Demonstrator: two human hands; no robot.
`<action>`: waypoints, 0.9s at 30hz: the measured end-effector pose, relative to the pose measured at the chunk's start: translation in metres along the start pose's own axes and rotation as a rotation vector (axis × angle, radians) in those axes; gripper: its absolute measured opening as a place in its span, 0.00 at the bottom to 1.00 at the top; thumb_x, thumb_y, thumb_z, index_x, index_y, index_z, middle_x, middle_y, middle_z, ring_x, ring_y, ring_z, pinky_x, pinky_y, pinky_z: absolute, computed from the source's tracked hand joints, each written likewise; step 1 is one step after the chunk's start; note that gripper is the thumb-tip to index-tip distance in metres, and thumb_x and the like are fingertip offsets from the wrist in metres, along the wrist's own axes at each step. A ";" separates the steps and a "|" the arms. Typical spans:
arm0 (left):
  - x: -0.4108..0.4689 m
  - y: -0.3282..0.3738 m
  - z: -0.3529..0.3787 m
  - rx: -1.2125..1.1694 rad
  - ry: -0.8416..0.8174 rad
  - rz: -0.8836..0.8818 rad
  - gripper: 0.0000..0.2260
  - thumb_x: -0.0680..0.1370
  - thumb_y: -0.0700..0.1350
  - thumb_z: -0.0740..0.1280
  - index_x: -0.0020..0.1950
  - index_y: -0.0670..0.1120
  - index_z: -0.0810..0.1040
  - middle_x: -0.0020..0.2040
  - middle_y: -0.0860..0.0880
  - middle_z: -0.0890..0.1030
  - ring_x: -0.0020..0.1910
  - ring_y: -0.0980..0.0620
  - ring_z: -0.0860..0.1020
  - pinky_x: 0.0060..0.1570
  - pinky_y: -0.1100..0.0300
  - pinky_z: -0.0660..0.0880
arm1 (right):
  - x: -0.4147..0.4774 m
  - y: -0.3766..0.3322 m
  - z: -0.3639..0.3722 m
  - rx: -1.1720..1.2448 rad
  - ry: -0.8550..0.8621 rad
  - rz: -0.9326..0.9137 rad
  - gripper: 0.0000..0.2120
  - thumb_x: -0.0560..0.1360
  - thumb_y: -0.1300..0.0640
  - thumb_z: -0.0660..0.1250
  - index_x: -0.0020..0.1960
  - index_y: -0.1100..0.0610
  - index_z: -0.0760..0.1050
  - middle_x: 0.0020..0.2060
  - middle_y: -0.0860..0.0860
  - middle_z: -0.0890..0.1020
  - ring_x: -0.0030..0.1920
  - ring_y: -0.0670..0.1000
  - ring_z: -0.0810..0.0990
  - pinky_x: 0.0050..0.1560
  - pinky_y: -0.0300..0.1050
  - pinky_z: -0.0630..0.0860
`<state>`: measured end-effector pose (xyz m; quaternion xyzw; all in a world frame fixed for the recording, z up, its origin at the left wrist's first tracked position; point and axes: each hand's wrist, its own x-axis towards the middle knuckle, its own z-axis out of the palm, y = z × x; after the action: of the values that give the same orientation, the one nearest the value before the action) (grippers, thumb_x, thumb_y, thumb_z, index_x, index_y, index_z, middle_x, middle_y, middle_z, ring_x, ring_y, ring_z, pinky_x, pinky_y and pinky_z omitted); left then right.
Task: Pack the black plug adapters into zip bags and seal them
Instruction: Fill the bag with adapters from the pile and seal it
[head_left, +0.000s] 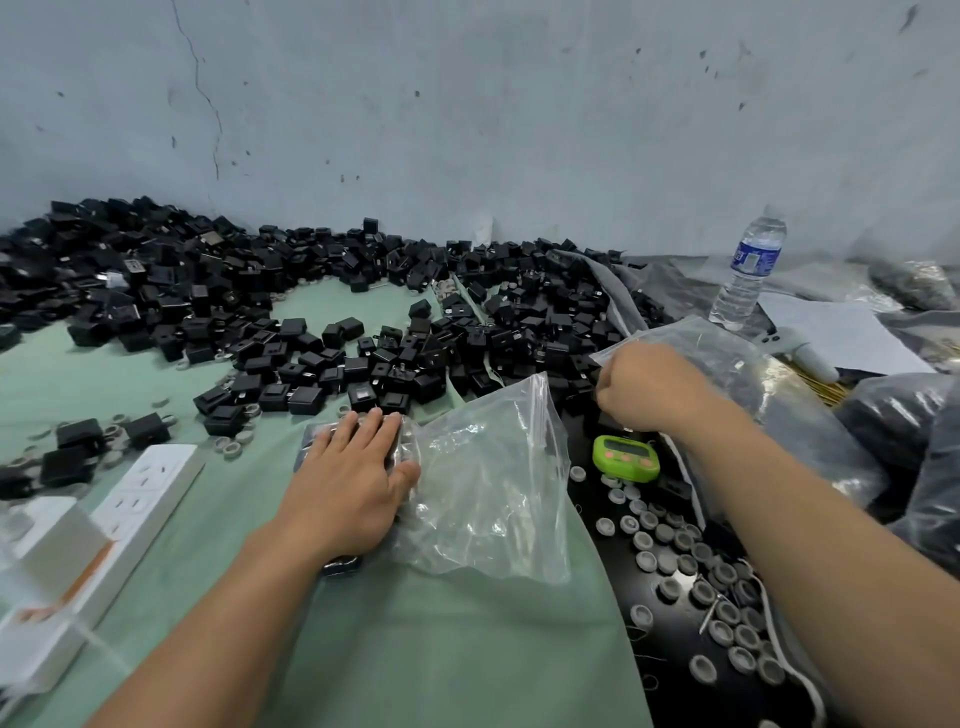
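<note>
A green timer (626, 457) lies on the worktop (467, 649), and I describe the other things from it. Just to the left of the timer lies a clear zip bag (493, 467), crumpled, with its open end pointing away from the person. The left hand (353, 483) is on the left end of this bag, further from the timer. It lies flat, palm down and fingers straight, and presses the plastic onto the green cloth. Some dark shapes show through the plastic under the fingers (they look like adapters, but the hand covers most of them).

Behind the timer, a little to the right, is the right hand (644, 387). Its fingers are curled under like a fist at the edge of a heap of clear bags (737, 358). I cannot tell whether it grips anything, because the fingertips are hidden.

The black plug adapters (322, 306) lie loose in a big pile behind and to the left of the timer, reaching the wall. In front of the timer many grey round caps (685, 556) are scattered on a dark surface. Far behind the timer, to the right, a water bottle (750, 270) stands upright. Far to the left of the timer lies a white power strip (140, 499).
</note>
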<state>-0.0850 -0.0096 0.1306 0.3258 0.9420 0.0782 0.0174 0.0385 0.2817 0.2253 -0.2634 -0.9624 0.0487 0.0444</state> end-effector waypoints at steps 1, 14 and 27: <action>0.000 0.000 0.000 -0.004 0.000 -0.004 0.31 0.84 0.64 0.45 0.84 0.54 0.43 0.83 0.53 0.44 0.82 0.51 0.41 0.78 0.51 0.39 | 0.006 -0.002 0.003 -0.117 -0.063 0.001 0.07 0.75 0.57 0.64 0.38 0.55 0.75 0.37 0.51 0.78 0.43 0.56 0.80 0.42 0.46 0.78; -0.017 -0.001 -0.026 -0.288 -0.021 0.017 0.29 0.83 0.60 0.57 0.83 0.59 0.52 0.83 0.52 0.49 0.82 0.52 0.46 0.80 0.49 0.41 | 0.017 -0.008 0.041 -0.143 -0.120 -0.031 0.15 0.76 0.67 0.59 0.60 0.55 0.68 0.51 0.55 0.79 0.46 0.58 0.76 0.45 0.51 0.75; -0.029 -0.007 -0.039 -0.326 -0.112 -0.011 0.43 0.71 0.58 0.75 0.80 0.65 0.55 0.82 0.57 0.57 0.80 0.47 0.55 0.78 0.43 0.55 | -0.077 -0.043 0.021 0.834 -0.267 -0.163 0.10 0.68 0.66 0.78 0.44 0.53 0.87 0.37 0.53 0.87 0.37 0.48 0.84 0.42 0.45 0.83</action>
<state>-0.0700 -0.0381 0.1674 0.3174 0.9161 0.2118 0.1232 0.0806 0.2044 0.2044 -0.1379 -0.8754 0.4627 0.0260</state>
